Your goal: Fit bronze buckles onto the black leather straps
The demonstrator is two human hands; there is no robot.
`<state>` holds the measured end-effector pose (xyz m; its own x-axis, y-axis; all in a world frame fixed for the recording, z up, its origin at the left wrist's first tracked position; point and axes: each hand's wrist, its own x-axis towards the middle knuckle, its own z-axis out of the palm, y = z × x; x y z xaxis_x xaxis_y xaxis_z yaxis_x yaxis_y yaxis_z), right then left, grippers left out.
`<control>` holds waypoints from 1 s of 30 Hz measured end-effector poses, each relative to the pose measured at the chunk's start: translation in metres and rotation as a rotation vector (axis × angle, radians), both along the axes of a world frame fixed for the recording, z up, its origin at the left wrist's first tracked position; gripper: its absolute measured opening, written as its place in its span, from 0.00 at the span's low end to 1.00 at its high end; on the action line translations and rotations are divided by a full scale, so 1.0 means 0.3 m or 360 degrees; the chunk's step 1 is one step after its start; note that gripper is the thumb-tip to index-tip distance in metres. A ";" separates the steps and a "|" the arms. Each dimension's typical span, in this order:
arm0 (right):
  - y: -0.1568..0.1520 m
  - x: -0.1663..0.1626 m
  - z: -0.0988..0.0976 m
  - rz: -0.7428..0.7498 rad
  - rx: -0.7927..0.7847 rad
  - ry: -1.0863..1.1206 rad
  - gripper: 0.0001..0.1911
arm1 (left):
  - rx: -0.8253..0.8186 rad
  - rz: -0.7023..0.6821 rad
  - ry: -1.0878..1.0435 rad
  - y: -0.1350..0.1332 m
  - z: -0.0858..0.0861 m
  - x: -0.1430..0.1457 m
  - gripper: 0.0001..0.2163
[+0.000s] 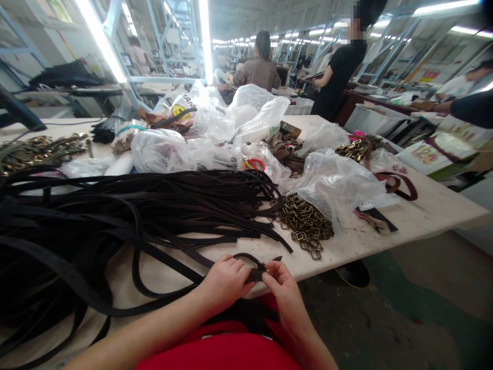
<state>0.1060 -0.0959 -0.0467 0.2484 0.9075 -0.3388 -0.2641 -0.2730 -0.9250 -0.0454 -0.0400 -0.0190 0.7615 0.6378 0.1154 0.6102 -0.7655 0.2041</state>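
Note:
Near the table's front edge, my left hand is closed around a black strap. My right hand pinches the same strap close to its end, thumb against fingers. A short loop of the strap arches up between the hands, and a pointed tip sticks out above my right fingers. Whether a buckle sits on it there is too small to tell. To the left spreads a big heap of long black straps. A pile of brass-coloured metal buckles lies just beyond my right hand.
Clear plastic bags cover the middle of the table. Orange-handled scissors lie among them. More metal fittings are at the far left. A person in black stands beyond the table, and others work farther back.

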 end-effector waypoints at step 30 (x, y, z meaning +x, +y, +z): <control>0.263 0.379 -0.043 0.0208 0.0015 -0.2682 0.02 | -0.0744 0.0276 -0.0111 0.173 0.116 0.094 0.10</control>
